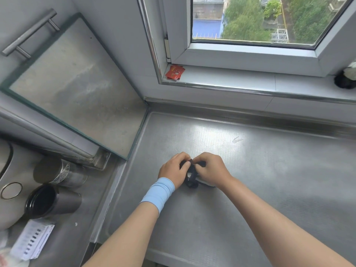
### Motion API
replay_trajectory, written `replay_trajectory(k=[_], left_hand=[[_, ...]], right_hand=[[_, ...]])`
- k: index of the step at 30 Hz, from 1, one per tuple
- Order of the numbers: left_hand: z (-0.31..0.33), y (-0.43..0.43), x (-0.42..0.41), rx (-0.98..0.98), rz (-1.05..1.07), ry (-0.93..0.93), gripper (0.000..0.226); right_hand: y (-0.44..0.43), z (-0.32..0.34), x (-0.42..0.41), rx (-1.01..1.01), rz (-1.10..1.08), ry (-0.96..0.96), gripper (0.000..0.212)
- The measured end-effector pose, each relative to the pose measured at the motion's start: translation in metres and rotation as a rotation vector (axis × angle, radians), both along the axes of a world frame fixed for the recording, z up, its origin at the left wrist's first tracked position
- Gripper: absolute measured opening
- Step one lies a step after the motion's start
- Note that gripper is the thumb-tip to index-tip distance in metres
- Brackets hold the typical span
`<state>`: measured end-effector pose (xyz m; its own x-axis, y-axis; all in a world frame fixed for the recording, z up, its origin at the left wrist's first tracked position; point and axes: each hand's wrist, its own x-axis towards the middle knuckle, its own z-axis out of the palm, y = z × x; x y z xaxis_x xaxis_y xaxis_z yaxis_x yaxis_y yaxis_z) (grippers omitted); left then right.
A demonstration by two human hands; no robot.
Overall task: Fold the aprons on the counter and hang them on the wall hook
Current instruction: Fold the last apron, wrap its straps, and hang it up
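Note:
A small bundle of black strap or fabric (191, 180) lies on the steel counter (250, 180), held between both hands. My left hand (174, 168), with a light blue band on its wrist, pinches the bundle's upper left part. My right hand (211, 169) pinches it from the right, fingertips almost touching the left hand's. Most of the black piece is hidden under the fingers, so its full shape cannot be told. No wall hook shows in this view.
Two dark metal cups (55, 189) lie on their sides at the left, beside papers (31, 239). A glass panel (77, 89) leans at the back left. The window sill holds red cards (175, 72) and a dark object (345, 79).

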<state>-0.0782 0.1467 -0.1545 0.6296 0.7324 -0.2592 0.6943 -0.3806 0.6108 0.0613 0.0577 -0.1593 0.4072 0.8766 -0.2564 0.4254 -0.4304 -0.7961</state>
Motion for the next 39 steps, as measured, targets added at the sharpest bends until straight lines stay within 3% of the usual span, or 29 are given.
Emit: replay_trajectory(k=[7,10,12,16,19,23,25,27,31,33,35,39], left_hand=[[-0.004,0.0,0.001,-0.146,0.011,-0.075,0.006],[-0.013,-0.006,-0.001,-0.243,0.036,-0.085,0.034],[-0.019,-0.01,0.0,-0.19,0.017,-0.004,0.045],[-0.02,-0.01,0.007,-0.134,0.017,0.15,0.04],[-0.018,-0.01,0.01,-0.185,0.056,0.148,0.031],[-0.01,-0.006,0.005,-0.478,0.176,-0.074,0.033],[0.009,-0.001,0.007,-0.748,0.342,-0.312,0.027],[0.033,0.008,0.011,-0.855,0.521,-0.476,0.017],[0.084,0.033,0.017,-0.774,0.628,-0.593,0.03],[0.114,0.042,0.022,-0.866,0.617,-0.626,0.014],[0.149,0.053,0.021,-0.907,0.637,-0.662,0.016],[0.201,0.084,0.011,-0.537,0.538,-0.617,0.029]], right_hand=[[0.003,-0.001,0.002,-0.026,-0.082,0.162,0.005],[0.002,-0.001,0.007,-0.003,-0.188,0.281,0.015],[0.0,0.0,0.01,0.007,-0.227,0.309,0.016],[-0.006,-0.005,0.012,-0.036,-0.326,0.2,0.01],[-0.008,-0.003,0.01,-0.058,-0.448,0.395,0.014],[-0.004,0.018,0.016,-0.108,-0.512,0.527,0.014],[0.002,0.035,0.024,-0.074,-0.515,0.532,0.013],[0.01,0.057,0.029,-0.008,-0.496,0.564,0.012],[0.031,0.116,0.024,0.138,-0.427,0.655,0.011],[0.043,0.145,0.02,0.21,-0.413,0.641,0.007],[0.056,0.177,0.014,0.267,-0.419,0.651,0.005],[0.078,0.248,0.008,0.314,-0.314,0.557,0.011]])
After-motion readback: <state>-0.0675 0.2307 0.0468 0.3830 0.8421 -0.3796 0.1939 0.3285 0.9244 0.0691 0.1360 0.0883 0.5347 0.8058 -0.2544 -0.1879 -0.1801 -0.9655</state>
